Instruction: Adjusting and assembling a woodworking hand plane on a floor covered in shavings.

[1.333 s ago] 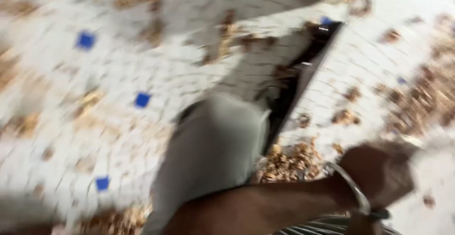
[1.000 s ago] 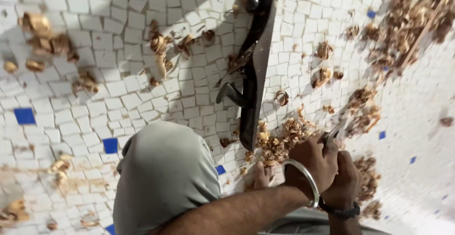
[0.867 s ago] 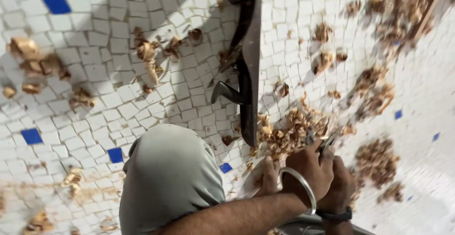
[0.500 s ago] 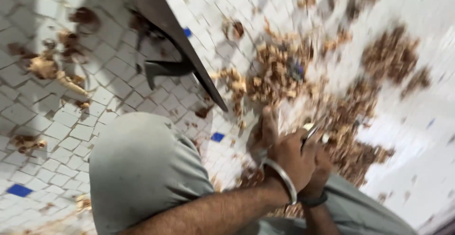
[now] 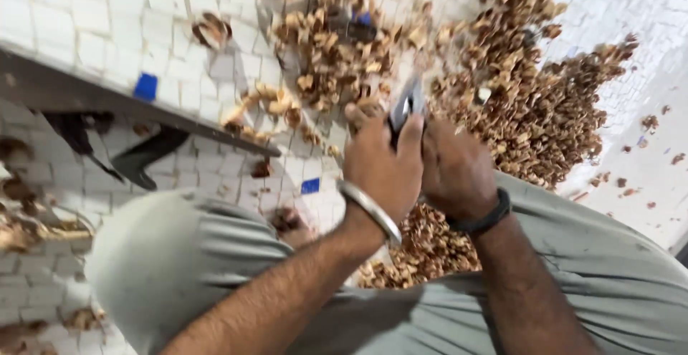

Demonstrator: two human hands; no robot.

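A white tiled floor (image 5: pixel 86 25) dotted with blue tiles fills the view, seen from above by a person crouching in grey trousers (image 5: pixel 172 262). Both knees frame the metal blade (image 5: pixel 405 104), which sits between the hands at the centre of the frame. Above and to the right of the blade, a broad heap of wood shavings (image 5: pixel 530 90) spreads across the floor, and a smaller drift lies below it, between the knees. To the left of the blade, a long dark hand plane (image 5: pixel 107 97) lies across the tiles, its handle pointing down toward the left knee. The left hand (image 5: pixel 383 165), a steel bangle (image 5: pixel 369 210) on its wrist, is closed around the lower part of the blade, fingers curled against it. The right hand (image 5: pixel 455 172), with a dark wristband (image 5: pixel 487 215), presses against the blade from the other side and also grips it, so the two hands meet around it. Only the grey upper end of the blade shows above the knuckles; motion blur hides its edge.
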